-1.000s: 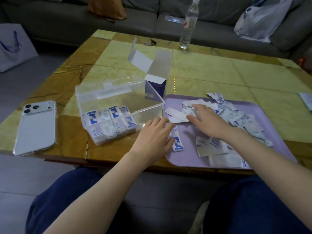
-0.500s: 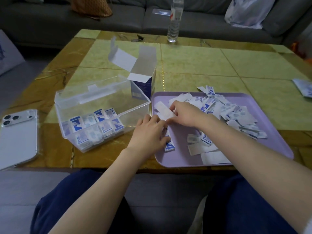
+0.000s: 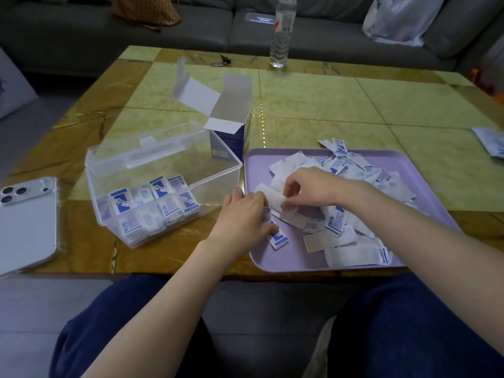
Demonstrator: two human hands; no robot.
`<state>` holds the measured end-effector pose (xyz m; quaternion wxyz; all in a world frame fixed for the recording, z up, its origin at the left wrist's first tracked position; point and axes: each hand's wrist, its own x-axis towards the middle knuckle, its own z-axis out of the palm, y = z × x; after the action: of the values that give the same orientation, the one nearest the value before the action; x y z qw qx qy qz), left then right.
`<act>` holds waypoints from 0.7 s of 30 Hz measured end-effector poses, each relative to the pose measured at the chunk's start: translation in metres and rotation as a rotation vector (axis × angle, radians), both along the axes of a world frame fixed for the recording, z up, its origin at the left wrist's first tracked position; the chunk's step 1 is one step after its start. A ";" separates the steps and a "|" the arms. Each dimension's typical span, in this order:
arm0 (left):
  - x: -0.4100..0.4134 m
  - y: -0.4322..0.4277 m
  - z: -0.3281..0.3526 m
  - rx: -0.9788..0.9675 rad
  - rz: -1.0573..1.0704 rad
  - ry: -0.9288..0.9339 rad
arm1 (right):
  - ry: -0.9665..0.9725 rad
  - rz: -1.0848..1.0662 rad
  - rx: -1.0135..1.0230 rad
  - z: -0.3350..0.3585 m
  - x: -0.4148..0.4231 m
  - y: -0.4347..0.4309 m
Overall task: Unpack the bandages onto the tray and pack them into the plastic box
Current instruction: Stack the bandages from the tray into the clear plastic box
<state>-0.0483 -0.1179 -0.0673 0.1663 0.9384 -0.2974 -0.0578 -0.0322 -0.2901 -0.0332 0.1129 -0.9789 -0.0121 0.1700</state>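
Sorting loose bandages from the tray, mid-pack

At frame centre, the right hand pinches a flat, white paper-wrapped strip. The left hand has its fingers curled around a few more at the left edge of the smooth lilac tray. Likely next: square the thin stack and stand it beside the rows in the clear plastic box, centre left.

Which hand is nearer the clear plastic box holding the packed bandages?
Left. The left hand sits just right of the clear plastic box, at the left edge of the purple tray; the right hand is farther right, over the tray, pinching a white bandage strip.
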 end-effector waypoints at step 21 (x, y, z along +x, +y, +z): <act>0.010 -0.009 -0.005 -0.245 0.032 0.033 | -0.044 -0.021 0.040 -0.007 0.010 -0.013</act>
<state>-0.0385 -0.1273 -0.0722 0.2855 0.9146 -0.2844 -0.0337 -0.0224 -0.3032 -0.0397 0.1338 -0.9800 -0.0076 0.1471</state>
